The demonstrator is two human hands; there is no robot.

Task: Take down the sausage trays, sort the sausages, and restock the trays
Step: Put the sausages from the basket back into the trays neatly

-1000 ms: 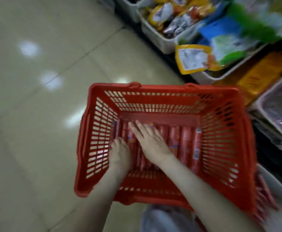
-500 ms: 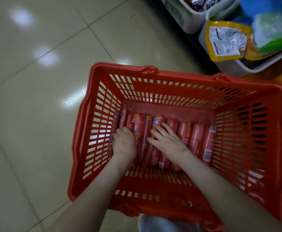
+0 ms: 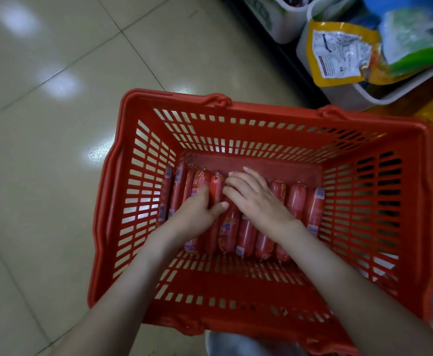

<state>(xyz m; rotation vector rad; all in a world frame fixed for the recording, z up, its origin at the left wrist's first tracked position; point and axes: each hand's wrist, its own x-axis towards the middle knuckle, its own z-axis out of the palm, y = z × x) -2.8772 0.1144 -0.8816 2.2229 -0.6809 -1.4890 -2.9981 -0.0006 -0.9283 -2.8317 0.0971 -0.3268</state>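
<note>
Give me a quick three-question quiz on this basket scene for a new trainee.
1. True or false: the sausages lie side by side in the red basket.
2. Where are the left hand and right hand? A on the sausages; B on the handles; C on the shelf.
3. What colour is the pouch in the white tray?
Key: 1 true; 2 A; 3 yellow.

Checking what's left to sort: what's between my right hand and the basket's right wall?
Head view: three sausages side by side, between right hand and basket wall.
</note>
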